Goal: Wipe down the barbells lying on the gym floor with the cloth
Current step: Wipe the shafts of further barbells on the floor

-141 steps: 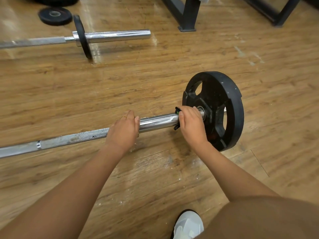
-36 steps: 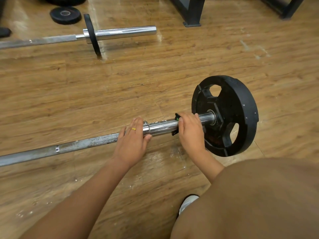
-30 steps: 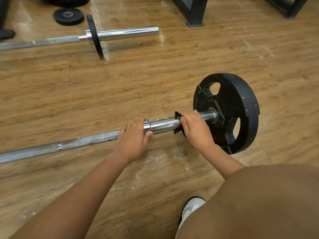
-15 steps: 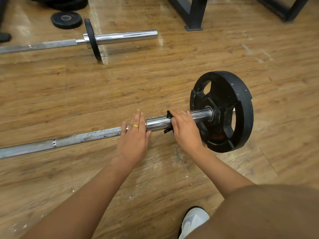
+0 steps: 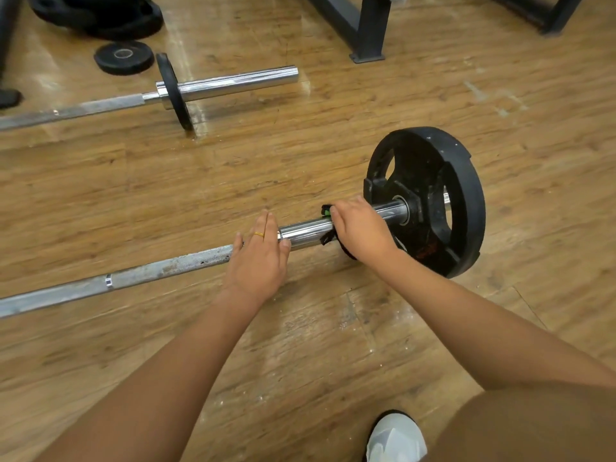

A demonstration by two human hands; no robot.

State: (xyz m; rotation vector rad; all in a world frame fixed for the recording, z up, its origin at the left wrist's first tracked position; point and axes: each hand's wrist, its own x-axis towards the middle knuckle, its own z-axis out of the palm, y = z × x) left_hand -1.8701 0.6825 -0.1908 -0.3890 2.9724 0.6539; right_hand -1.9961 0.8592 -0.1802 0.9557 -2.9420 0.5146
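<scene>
Now moved back from the black plate (image 5: pixel 465 195), my right hand (image 5: pixel 361 233) curls round the dark cloth (image 5: pixel 327 211) and presses it on the near barbell (image 5: pixel 306 230) lying on the floor (image 5: pixel 300 161), while my left hand (image 5: pixel 258 261) rests flat, fingers straight, on the bar just beside it.

A glossy, warm brown wood-plank floor (image 5: pixel 333 135) fills the view, scuffed with pale, dusty marks near the bottom centre. At the top left, a small black weight plate (image 5: pixel 124 57) with a silver centre ring lies flat on its own, just in front of a pile of larger black plates (image 5: pixel 100 15) that the top edge cuts off. Along the top, a dark metal rack leg (image 5: pixel 366 31) stands on a flat foot near the centre, another dark frame (image 5: pixel 550 15) sits in the right corner, and the toe of a white shoe (image 5: pixel 395 438) shows at the bottom edge.
</scene>
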